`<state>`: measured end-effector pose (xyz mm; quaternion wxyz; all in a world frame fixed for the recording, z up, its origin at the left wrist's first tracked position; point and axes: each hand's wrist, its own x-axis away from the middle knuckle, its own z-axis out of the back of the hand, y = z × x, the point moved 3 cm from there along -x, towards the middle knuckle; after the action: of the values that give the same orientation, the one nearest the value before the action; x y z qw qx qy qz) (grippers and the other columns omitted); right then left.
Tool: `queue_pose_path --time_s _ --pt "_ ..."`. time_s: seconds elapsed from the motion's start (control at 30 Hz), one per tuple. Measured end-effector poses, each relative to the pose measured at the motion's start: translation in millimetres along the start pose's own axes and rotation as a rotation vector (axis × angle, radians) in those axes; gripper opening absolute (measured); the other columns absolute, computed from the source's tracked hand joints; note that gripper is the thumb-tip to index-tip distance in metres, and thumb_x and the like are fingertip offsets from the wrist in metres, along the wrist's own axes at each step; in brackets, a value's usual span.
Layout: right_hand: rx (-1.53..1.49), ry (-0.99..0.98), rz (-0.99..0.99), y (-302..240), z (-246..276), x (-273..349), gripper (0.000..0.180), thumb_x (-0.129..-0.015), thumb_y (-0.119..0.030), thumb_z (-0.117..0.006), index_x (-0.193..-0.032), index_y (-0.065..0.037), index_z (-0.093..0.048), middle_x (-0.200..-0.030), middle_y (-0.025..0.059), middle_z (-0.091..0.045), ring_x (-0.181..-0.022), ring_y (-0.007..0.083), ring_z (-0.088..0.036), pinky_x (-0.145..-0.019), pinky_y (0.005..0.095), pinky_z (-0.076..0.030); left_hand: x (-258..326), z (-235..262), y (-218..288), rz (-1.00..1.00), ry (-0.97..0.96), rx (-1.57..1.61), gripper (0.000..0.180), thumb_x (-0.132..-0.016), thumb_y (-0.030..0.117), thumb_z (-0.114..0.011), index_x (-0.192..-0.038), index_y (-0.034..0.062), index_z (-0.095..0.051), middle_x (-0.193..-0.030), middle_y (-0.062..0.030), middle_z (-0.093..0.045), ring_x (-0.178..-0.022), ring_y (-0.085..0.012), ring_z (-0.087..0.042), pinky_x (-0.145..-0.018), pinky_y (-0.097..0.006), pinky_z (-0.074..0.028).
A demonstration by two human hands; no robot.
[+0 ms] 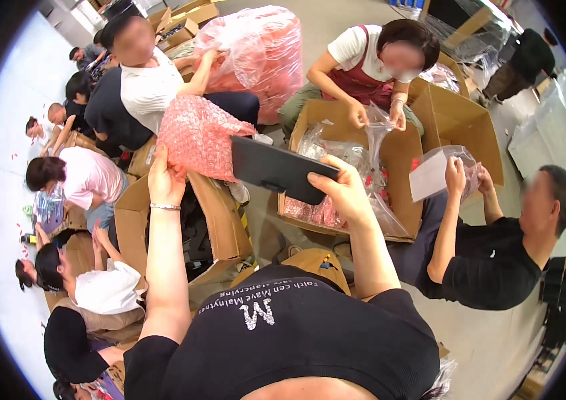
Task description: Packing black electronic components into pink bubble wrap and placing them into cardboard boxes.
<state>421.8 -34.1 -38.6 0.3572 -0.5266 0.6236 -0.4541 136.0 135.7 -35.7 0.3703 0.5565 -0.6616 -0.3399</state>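
head view, looking down over the wearer's black shirt. the left hand, with a thin bracelet at the wrist, is closed on the lower left edge of a pink bubble-wrap bag, which it holds up in front of the body. the right hand grips the right end of a flat dark tablet-like slab, thumb on its upper face and fingers beneath; the slab is tilted, and its left end lies at the mouth of the pink bag, touching or just inside it, though which cannot be told. below the two hands stands an open cardboard box with dark items inside. a second open cardboard box, further right, holds clear plastic bags and pink wrap; a seated person in a red apron handles a clear plastic bag over it. at right, a person in a black shirt holds up another clear bag with a white sheet. behind the pink bag sits a person in a white shirt beside a large pink sack. more seated people line the left edge.
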Motion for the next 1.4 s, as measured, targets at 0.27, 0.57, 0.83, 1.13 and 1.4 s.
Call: queue_pose_path --time_s 0.27,0.57,0.83,1.13,1.4 --pt "-0.122 -0.067 -0.022 4 -17 -8 0.007 -0.080 -0.007 -0.060 -0.078 -0.006 -0.054 -0.069 -0.0036 -0.054 -0.063 0.0032 -0.049 -0.056 0.0192 -0.039 0 -16 -9 0.044 -0.155 -0.082 0.021 -0.088 0.027 -0.054 -0.101 0.0112 -0.055 -0.087 0.0026 -0.058 -0.070 -0.0075 -0.052 -0.056 -0.020 -0.039" --pt "-0.122 -0.032 0.073 14 -35 -21 0.010 -0.079 -0.004 -0.061 -0.075 -0.006 -0.052 -0.071 -0.0050 -0.051 -0.065 0.0020 -0.043 -0.060 0.0170 -0.035 -5 -33 10 -0.015 -0.196 0.075 0.025 -0.089 0.023 -0.052 -0.106 0.0051 -0.054 -0.090 -0.0011 -0.061 -0.080 -0.0109 -0.058 -0.072 -0.026 -0.047" --pt "-0.005 -0.166 0.000 11 -53 -19 0.007 -0.078 -0.001 -0.060 -0.076 -0.004 -0.053 -0.070 -0.0057 -0.049 -0.065 0.0023 -0.041 -0.060 0.0170 -0.033 -10 -1 33 -0.092 -0.332 0.145 0.039 -0.089 0.028 -0.051 -0.118 0.0031 -0.047 -0.116 -0.0060 -0.054 -0.104 -0.0169 -0.053 -0.092 -0.034 -0.040" --pt "-0.268 -0.039 0.110 3 -72 -23 0.012 -0.080 -0.001 -0.059 -0.076 -0.006 -0.049 -0.070 -0.0048 -0.048 -0.066 0.0027 -0.043 -0.061 0.0179 -0.035 1 -13 35 -0.087 -0.489 0.202 0.040 -0.088 0.024 -0.052 -0.120 0.0014 -0.045 -0.117 -0.0088 -0.054 -0.106 -0.0189 -0.052 -0.092 -0.034 -0.041" --pt "-0.201 -0.063 0.168 12 -88 -35 0.010 -0.082 -0.004 -0.058 -0.077 -0.006 -0.050 -0.069 -0.0066 -0.045 -0.063 0.0010 -0.036 -0.056 0.0165 -0.029 37 -36 59 -0.831 0.177 -1.084 0.035 -0.081 0.005 -0.056 -0.113 0.0023 -0.045 -0.101 -0.0160 -0.052 -0.091 -0.0221 -0.055 -0.076 -0.030 -0.046"
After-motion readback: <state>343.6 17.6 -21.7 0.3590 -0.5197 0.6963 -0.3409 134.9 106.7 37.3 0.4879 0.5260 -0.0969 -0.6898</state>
